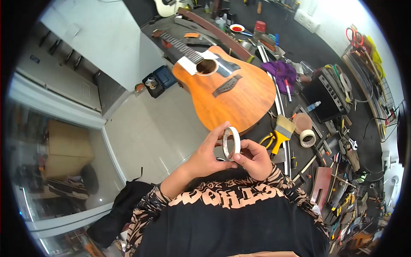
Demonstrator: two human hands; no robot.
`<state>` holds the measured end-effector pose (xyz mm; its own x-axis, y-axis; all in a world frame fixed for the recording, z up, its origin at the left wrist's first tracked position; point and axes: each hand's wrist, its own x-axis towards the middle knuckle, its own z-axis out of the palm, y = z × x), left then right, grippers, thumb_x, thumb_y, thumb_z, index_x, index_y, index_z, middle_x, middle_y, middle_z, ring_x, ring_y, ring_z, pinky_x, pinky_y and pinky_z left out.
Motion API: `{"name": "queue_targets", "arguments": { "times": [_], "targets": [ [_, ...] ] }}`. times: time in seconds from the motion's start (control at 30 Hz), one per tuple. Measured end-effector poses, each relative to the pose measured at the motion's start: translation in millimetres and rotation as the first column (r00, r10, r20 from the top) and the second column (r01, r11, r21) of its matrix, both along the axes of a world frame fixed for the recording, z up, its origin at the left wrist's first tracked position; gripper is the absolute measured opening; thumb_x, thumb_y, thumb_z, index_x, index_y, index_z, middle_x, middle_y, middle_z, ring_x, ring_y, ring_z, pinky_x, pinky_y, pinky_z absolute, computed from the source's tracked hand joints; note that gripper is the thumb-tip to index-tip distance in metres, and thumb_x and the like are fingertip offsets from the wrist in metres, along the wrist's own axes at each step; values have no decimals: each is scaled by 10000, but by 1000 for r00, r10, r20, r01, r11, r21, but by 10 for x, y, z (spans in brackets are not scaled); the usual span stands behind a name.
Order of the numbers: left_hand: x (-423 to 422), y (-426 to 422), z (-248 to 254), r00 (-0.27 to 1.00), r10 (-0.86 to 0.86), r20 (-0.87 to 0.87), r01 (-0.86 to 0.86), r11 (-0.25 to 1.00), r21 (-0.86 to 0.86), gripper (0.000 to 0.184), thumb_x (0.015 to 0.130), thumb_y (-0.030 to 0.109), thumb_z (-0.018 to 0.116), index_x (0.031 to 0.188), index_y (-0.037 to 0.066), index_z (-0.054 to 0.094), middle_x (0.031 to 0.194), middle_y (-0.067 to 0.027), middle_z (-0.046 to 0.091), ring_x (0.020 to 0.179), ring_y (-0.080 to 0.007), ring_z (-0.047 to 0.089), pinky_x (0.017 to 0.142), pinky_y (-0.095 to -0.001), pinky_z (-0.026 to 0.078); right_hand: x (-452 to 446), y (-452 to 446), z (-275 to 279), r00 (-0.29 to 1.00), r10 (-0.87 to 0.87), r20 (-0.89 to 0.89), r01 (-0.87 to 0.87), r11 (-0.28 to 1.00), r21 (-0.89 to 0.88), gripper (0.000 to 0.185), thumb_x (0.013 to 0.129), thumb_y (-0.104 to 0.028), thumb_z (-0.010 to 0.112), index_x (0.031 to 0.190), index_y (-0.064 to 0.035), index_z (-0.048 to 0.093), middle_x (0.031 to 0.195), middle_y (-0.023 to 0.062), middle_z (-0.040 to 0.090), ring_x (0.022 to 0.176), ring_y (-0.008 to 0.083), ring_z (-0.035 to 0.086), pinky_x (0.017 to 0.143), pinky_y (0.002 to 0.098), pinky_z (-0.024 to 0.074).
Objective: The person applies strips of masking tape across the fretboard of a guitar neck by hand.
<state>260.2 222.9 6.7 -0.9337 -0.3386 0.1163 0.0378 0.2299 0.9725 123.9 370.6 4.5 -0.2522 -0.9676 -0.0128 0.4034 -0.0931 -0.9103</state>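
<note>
A roll of white masking tape (231,143) is held upright between both my hands, close to my chest. My left hand (208,155) grips its left side, with the fingers around the far edge. At the lower right edge, my right hand (254,159) pinches the roll between thumb and fingers. Just beyond the hands lies an acoustic guitar (244,98) with an orange-brown top. White pieces (187,65) lie on both sides of its fingerboard end, and a dark pickguard sits beside the soundhole.
Right of the guitar, the dark workbench holds a yellow-handled brush (282,132), another tape roll (307,138), a purple cloth (280,75) and a black amplifier (325,94). Many hand tools (342,205) crowd the right side. A blue-black box (159,81) stands on the floor at left.
</note>
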Motion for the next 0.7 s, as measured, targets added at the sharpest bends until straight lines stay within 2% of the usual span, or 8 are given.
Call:
{"name": "queue_targets", "arguments": {
  "times": [0.1,0.17,0.27,0.37,0.5,0.57,0.6,0.7],
  "targets": [
    [504,-102,-18,998,69,2,-69,998,5,1057,651,158,883,1492,109,244,1407,-140,387,1251,-278,474,988,-412,466,384,-168,50,988,94,-121,-79,990,118,227,933,-129,638,1060,35,545,973,69,611,907,96,603,773,250,512],
    [875,-212,-95,995,96,-29,-94,994,63,1056,656,88,867,1496,92,228,1466,-136,347,1256,-276,472,1007,-413,452,691,-371,35,950,59,-305,-52,998,31,233,925,-131,643,1065,43,576,946,67,634,886,122,627,782,277,526],
    [1565,-360,-122,976,218,10,-217,974,-66,1068,659,94,869,1495,71,205,1433,-130,326,1215,-275,482,999,-413,456,1231,-614,-57,920,41,-389,-17,998,64,242,929,-147,636,1076,40,594,956,65,647,863,126,632,775,278,525],
    [2253,-454,-365,932,358,56,-362,930,60,1043,649,145,883,1477,82,250,1415,-139,343,1224,-280,482,974,-400,471,1681,-866,-200,916,165,-366,-52,953,298,249,922,-166,639,1087,18,607,950,89,669,851,145,644,767,296,523],
    [2905,-499,-714,861,481,165,-508,826,244,989,666,58,849,1445,29,240,1379,-149,372,1209,-278,478,959,-390,480,2046,-1064,-321,653,233,-721,-194,971,139,271,892,-211,661,1076,-17,622,953,130,651,860,232,658,781,344,521],
    [3062,-484,-747,825,526,209,-565,769,298,967,688,-28,792,1457,39,211,1374,-162,377,1195,-275,483,972,-390,453,2159,-1094,-299,642,205,-739,-109,978,176,263,879,-214,656,1060,-25,623,954,142,647,882,263,649,792,367,519],
    [3126,-474,-789,814,532,234,-581,751,313,931,720,-81,737,1472,69,209,1453,-143,273,1155,-242,486,945,-354,466,2158,-1076,-287,609,232,-758,-125,972,198,256,866,-216,652,1043,-33,624,955,154,643,903,294,640,803,391,516],
    [3316,-579,-1145,791,550,266,-607,760,232,923,737,-40,762,1473,67,215,1463,-145,265,1148,-242,478,940,-339,454,2080,-1041,-402,553,168,-816,-18,982,189,266,879,-219,647,1064,-29,626,986,153,637,927,286,646,837,384,509]
  ]
}}
